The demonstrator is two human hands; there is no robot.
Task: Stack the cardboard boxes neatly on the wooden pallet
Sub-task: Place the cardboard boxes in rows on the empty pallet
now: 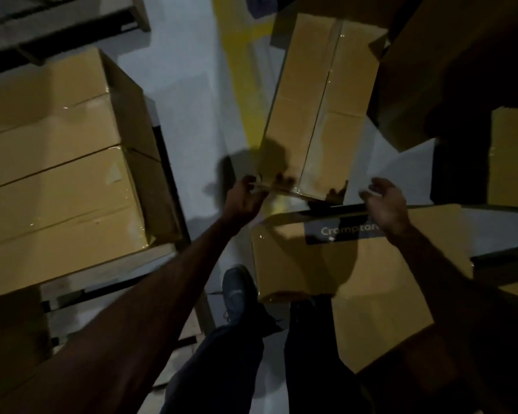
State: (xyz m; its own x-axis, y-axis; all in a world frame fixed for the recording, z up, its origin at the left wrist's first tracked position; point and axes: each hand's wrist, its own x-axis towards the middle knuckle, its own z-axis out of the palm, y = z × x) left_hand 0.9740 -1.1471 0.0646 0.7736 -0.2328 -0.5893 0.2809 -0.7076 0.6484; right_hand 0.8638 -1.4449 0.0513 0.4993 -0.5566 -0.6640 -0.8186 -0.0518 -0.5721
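Item 1: long tan cardboard box with clear-taped centre seam (317, 106), lying on the pale grey floor (189, 100), running from centre toward 12 o'clock, near end just beyond both hands. Judged stiff-walled, bulky more than heavy; glossy tape likely slick. Best taken at the two near bottom corners or under the short end, not on the tape.

Item 2: left hand (245, 195), at the box's near left corner; fingers curled at the edge, apparently touching it, though the dim light does not show whether they have a real hold.

Item 3: right hand (386, 201), at 3 o'clock of the near end, just beside it, apart from the cardboard, fingers relaxed and spread, holding nothing.

Item 4: tan cardboard box with dark printed band (341, 264), at 5 o'clock, below the hands.

Item 5: stacked tan cardboard boxes (57, 174), at 9 o'clock, resting on the pale slatted wooden pallet (108, 273); destination for Item 1.

Item 6: yellow painted floor line (240, 55), at 12 o'clock.

Item 7: further cardboard boxes in shadow (431, 70), at 2 o'clock.
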